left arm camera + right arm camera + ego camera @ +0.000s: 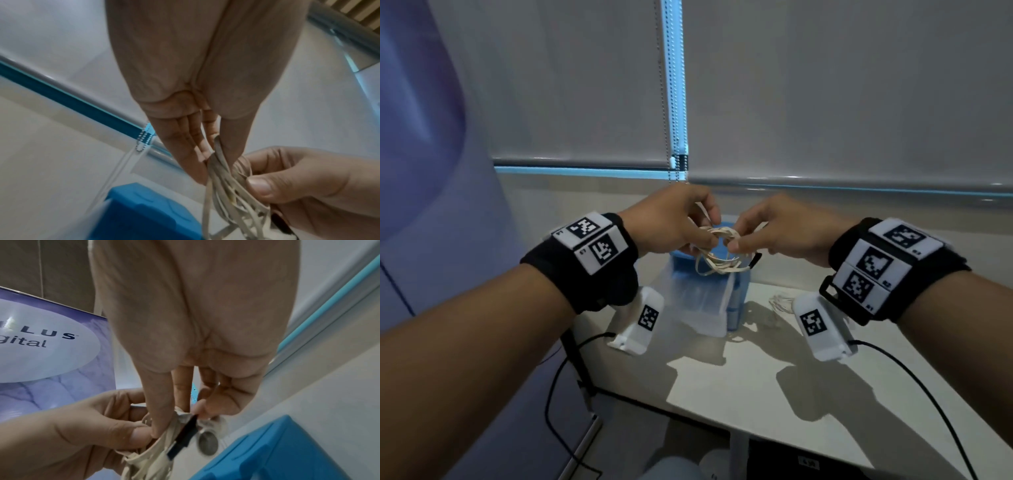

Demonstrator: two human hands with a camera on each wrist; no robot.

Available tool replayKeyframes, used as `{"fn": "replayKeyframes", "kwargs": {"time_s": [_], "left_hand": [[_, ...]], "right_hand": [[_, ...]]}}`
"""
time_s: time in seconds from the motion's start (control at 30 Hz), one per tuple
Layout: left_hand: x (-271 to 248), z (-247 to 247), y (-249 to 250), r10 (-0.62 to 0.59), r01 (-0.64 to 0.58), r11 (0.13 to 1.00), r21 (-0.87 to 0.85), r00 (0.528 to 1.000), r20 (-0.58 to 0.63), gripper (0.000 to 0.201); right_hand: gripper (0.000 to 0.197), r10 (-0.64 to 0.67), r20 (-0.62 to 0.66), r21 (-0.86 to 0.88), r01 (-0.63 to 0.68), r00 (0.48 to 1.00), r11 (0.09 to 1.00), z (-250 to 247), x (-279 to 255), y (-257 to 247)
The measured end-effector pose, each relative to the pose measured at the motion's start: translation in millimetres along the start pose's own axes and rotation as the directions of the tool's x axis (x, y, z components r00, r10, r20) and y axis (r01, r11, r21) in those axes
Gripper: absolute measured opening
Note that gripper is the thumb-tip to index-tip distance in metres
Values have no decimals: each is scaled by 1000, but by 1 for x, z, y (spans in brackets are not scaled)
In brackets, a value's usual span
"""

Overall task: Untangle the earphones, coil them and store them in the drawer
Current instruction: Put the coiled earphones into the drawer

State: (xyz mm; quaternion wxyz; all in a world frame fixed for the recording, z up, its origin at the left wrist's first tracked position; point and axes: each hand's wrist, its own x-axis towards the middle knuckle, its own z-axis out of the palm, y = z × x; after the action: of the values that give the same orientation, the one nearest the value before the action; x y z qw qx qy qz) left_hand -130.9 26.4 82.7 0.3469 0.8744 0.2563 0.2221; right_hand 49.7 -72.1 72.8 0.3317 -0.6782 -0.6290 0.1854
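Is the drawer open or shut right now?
Open: the clear drawer sticks out of the blue box toward the camera, below the earphones held in both hands.

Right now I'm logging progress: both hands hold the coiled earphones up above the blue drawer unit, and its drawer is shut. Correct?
Not quite: the head view shows the drawer pulled open. Otherwise right: left hand and right hand hold the earphones above the blue drawer unit.

Your white table point(774, 387) carries a blue drawer unit point(738, 298) near its back left corner, its clear drawer point(698, 305) pulled out, and a pale cord tangle point(780, 303) just beside it.
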Motion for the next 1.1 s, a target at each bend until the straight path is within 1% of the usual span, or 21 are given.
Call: {"fn": "replayKeyframes", "kwargs": {"time_s": [0.07,0.17,0.3,0.37,0.47,0.53,0.67,0.77,0.9,1.1], "left_hand": [[-2,-7,-15,-32,31,998,-47,999,-13,22],[-4,-13,-36,-59,57,995,-77,998,-25,18],[-4,-15,-61,-85,82,994,-75,996,-42,20],[-2,-11,-69,-75,74,997,-8,996,-47,20],[3,-4,-76,-28,33,981,189,999,-34,23],[5,-1,-77,-16,27,958,284,999,-40,21],[6,2,-75,34,-16,913,407,999,-38,19],[4,0,-75,53,-37,894,446,998,-22,17],[2,-7,-77,56,-56,899,435,998,14,23],[-2,-6,-83,60,-71,876,476,997,38,19]], "right_hand": [[9,-5,39,13,4,999,1000,11,10,-3],[9,-1,71,-17,2,997,1000,26,23,-7],[8,-1,60,-117,8,998,993,44,37,-10],[15,9,13,-171,-6,1000,985,52,42,-9],[26,27,-51,-209,-38,998,977,62,42,-6],[28,35,-80,-222,-52,996,974,66,40,-4],[25,47,-121,-269,-78,992,960,70,41,-6],[23,38,-137,-342,-83,990,936,77,42,-8],[17,36,-138,-461,-96,990,882,89,44,-9],[8,37,-136,-540,-106,990,835,101,46,-13]]}}
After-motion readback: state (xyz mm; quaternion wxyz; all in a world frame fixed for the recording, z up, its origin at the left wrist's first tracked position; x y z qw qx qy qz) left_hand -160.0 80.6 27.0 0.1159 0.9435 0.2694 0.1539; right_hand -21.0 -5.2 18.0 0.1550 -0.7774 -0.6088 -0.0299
